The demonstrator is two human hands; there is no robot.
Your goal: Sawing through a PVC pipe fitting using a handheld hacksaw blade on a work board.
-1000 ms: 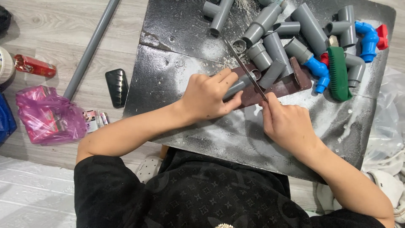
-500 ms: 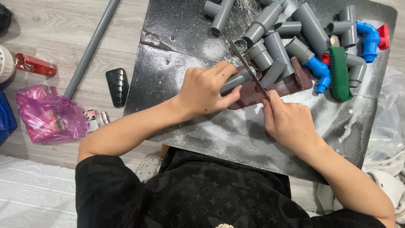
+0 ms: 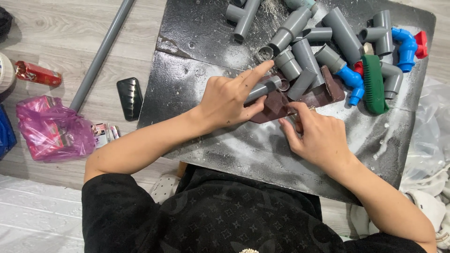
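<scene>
A short grey pipe piece (image 3: 262, 89) was gripped by the left hand (image 3: 229, 100) over a brown block (image 3: 300, 99), forefinger stretched out. The right hand (image 3: 318, 138) was pressed on the dusty black board (image 3: 187, 93) just beside it. Grey fittings (image 3: 304, 42) were heaped beyond both hands.

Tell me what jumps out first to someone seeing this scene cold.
First, the heap of grey pipe fittings with a bright blue elbow at the far right of the dusty black board. Next, the two bare hands at its middle: the left hand pins a short grey pipe on a dark brown block, while the right hand rests just below it. On the floor to the left lies a pink plastic bag.
</scene>
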